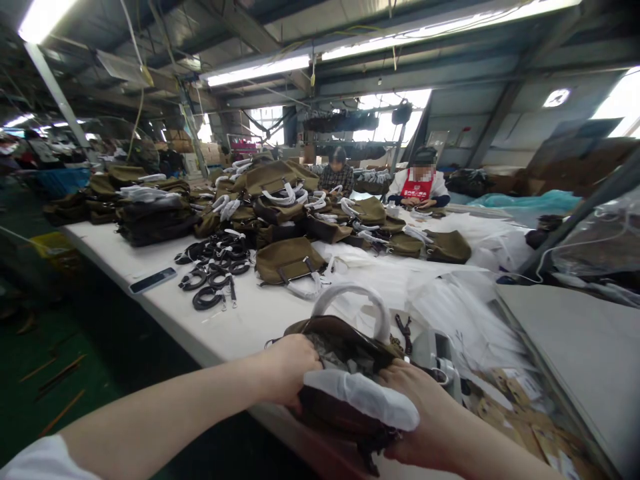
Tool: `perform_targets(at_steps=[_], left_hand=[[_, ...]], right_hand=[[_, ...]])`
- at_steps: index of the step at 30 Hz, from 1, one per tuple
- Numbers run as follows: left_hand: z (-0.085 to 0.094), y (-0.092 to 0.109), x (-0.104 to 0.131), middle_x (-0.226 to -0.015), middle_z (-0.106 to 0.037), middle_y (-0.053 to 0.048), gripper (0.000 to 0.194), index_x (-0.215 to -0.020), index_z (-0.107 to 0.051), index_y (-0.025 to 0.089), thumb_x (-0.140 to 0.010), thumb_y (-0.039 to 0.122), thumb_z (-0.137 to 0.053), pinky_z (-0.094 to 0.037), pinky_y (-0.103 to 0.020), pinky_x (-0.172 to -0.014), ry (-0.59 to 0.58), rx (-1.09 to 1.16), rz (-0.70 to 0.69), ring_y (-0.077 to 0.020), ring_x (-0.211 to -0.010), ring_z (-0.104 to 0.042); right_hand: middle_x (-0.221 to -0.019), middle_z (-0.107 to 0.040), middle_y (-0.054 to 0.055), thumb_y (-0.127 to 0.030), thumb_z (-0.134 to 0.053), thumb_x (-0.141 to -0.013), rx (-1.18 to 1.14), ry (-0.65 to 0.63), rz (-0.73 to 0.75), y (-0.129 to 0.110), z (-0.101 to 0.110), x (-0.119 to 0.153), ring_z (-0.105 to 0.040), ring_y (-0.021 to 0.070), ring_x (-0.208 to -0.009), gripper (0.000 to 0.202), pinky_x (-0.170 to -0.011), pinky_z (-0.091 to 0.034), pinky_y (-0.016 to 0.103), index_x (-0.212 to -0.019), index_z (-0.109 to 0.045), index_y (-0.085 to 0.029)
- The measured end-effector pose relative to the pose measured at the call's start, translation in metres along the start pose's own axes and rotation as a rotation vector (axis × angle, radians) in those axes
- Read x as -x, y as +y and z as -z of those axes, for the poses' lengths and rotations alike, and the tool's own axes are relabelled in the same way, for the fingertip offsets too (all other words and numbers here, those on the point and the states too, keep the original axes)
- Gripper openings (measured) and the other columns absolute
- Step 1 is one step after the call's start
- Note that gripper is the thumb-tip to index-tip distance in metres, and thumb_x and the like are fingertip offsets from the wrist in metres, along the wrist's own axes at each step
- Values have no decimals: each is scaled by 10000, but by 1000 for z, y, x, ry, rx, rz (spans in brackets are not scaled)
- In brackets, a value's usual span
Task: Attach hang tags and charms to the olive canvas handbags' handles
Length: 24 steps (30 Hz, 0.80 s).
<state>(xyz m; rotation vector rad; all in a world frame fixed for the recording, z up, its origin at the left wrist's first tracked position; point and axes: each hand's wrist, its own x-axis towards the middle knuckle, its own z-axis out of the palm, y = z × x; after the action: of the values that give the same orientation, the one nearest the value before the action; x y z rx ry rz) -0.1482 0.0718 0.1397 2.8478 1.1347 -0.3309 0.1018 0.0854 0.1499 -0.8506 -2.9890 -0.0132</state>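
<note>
Olive-brown bag [333, 410], gripped by left hand [293, 363] and right hand [417, 397], hides their fingertips.

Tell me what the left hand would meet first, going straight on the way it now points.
Probably the grey inside of the bag: the left hand is at its mouth, pointing across toward the right hand. Its fingertips are hidden, so it may be touching that already.
</note>
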Motion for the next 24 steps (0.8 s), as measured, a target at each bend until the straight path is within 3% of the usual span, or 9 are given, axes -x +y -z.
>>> perform_targets(at_steps=[2, 4, 8, 11, 13, 15, 18, 20, 24], left_hand=[[-2, 1, -1, -757, -745, -78, 279, -765, -724, 171, -697, 440, -749, -510, -365, -638, -4, -30, 3, -289, -738, -694], [-2, 2, 0, -706, -738, -75, 224, -734, -727, 177, -755, 396, -685, -484, -352, -575, -19, -47, 29, -279, -692, -690], [0, 4, 2, -662, -732, -81, 182, -715, -731, 179, -752, 347, -673, -452, -328, -520, -59, -44, 80, -266, -645, -679], [-4, 2, 4, -686, -737, -89, 208, -734, -730, 188, -743, 388, -677, -477, -335, -555, -37, -5, 106, -271, -664, -678], [-10, 2, 6, -668, -725, -97, 229, -712, -720, 183, -726, 408, -680, -487, -352, -556, 11, 12, 100, -286, -655, -677], [-15, 2, 7, -643, -711, -103, 236, -688, -709, 175, -722, 405, -669, -496, -368, -552, 59, 17, 85, -296, -640, -676], [-18, 4, 9, -659, -714, -102, 216, -687, -704, 175, -729, 381, -653, -519, -371, -582, 79, 32, 89, -293, -659, -685], [-18, 5, 10, -677, -720, -96, 212, -695, -700, 176, -729, 380, -653, -527, -369, -597, 88, 37, 100, -292, -675, -690], [-20, 8, 12, -701, -723, -84, 188, -716, -692, 172, -746, 348, -632, -533, -358, -616, 97, 12, 88, -279, -695, -696]], right_hand=[[-571, -697, 46, -294, -728, -590, 83, -136, 42, -8, 8, -4, -651, 242, -561, 75, -537, -426, 327, -613, -691, -232], [-556, -692, 18, -262, -715, -633, 90, -176, 86, -16, 12, -6, -639, 210, -550, 39, -532, -406, 307, -608, -685, -256], [-636, -718, 56, -297, -700, -671, 55, -118, 51, -12, -7, -2, -664, 237, -628, 73, -609, -472, 328, -667, -700, -223], [-866, -754, 136, -271, -693, -672, -45, -6, -36, 1, -22, 13, -698, 292, -813, 200, -794, -525, 385, -835, -726, -160], [-1048, -740, 142, -204, -668, -680, -181, 77, -19, 8, -18, 24, -686, 288, -959, 332, -905, -508, 382, -1008, -709, -175], [-1139, -723, 113, -140, -615, -710, -298, 80, 6, 11, -4, 31, -681, 257, -1016, 416, -922, -509, 349, -1114, -677, -219], [-1118, -738, 42, -95, -496, -804, -431, -27, -81, 9, 20, 24, -705, 197, -979, 382, -853, -535, 283, -1094, -672, -270], [-1063, -747, 34, -134, -426, -881, -465, -99, -144, 6, 26, 10, -706, 195, -969, 327, -844, -537, 291, -1033, -684, -266], [-1027, -738, 134, -320, -426, -927, -403, -246, -204, -1, 6, -24, -689, 296, -987, 321, -886, -521, 406, -989, -707, -178]])
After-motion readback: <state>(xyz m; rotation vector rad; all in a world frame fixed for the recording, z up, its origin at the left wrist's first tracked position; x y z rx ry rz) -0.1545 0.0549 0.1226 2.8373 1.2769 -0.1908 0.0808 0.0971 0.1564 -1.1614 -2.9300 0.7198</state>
